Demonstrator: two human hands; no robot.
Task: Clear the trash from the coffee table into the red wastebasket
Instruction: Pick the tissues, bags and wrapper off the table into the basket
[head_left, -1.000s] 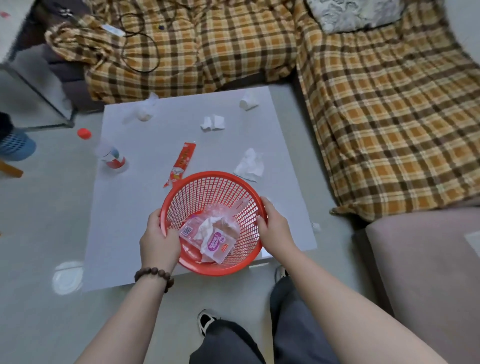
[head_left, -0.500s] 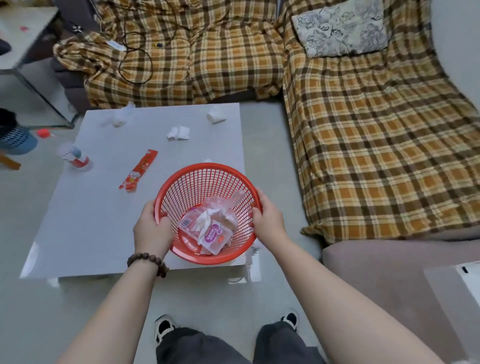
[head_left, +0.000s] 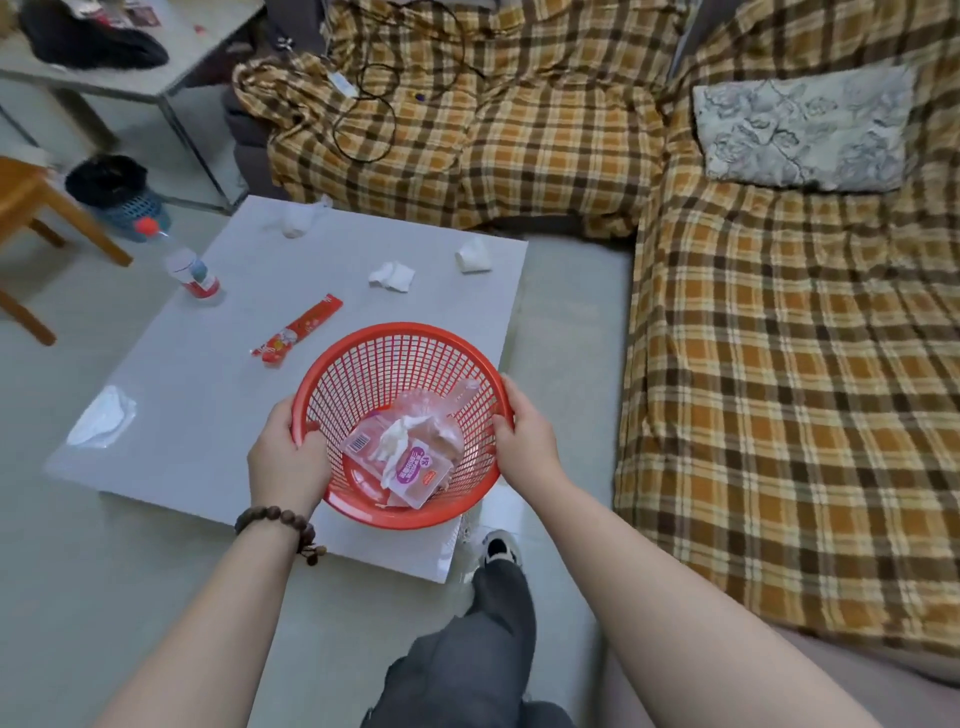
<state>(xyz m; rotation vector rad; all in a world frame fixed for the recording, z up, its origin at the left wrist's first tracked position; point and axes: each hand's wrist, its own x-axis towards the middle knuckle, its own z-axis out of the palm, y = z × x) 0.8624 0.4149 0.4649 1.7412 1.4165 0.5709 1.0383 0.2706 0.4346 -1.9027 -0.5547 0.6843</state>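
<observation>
In the head view, both hands are gripping the red wastebasket (head_left: 400, 415) by its rim above the near right corner of the coffee table (head_left: 208, 395). The left hand (head_left: 285, 462) is curling closed over the rim at 9 o'clock, its thumb hooking inside; the right hand (head_left: 524, 441) is clasping the rim at 3 o'clock. A clear snack wrapper (head_left: 410, 457) and crumpled tissue are lying inside the basket. On the table, a red wrapper (head_left: 298, 335) is lying at 11 o'clock from the basket, a plastic bottle (head_left: 189, 270) further out at 10 o'clock, and tissue wads (head_left: 392, 275) at 12 o'clock.
</observation>
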